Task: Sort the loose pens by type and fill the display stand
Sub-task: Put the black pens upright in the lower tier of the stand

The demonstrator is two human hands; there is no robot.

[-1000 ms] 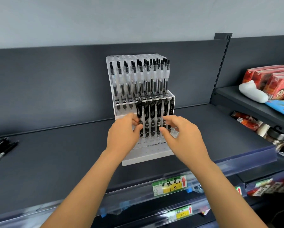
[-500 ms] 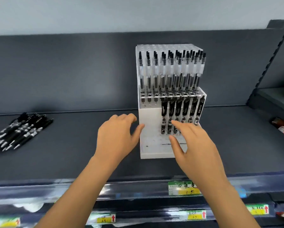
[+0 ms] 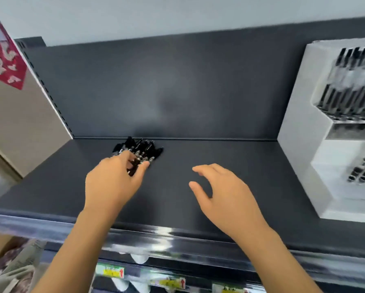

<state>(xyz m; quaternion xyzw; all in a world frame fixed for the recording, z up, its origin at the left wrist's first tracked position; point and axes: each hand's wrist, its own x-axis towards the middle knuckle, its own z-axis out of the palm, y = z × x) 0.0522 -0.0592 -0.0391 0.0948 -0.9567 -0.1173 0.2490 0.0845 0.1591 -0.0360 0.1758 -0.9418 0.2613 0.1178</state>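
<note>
Far out beyond the left hand's outer side stands the beige side panel with a red sign, which closes the shelf at that end. The loose pens, black ones in a small fanned heap, lie directly ahead of the left hand, under and just past its fingertips. Their long axes run away from the person towards the back panel, and their far ends sit close to the seam where the shelf meets it. The left hand's fingers reach out over the near ends of the heap with the thumb held apart on the inner side; whether any pen is already pinched beneath them I cannot tell. This hand is plainly the nearer one, so the pickup looks to be its work. There is little room behind the heap, so a draw back towards the wrist and the front rail seems the free way out. The right hand hovers above bare shelf, well apart from the pens, fingers loosely spread and holding nothing. Further out on its outer side stands the white display stand, blurred, with pens upright in its upper tiers. Bare shelf lies between the heap and the stand for carrying pens across.
</note>
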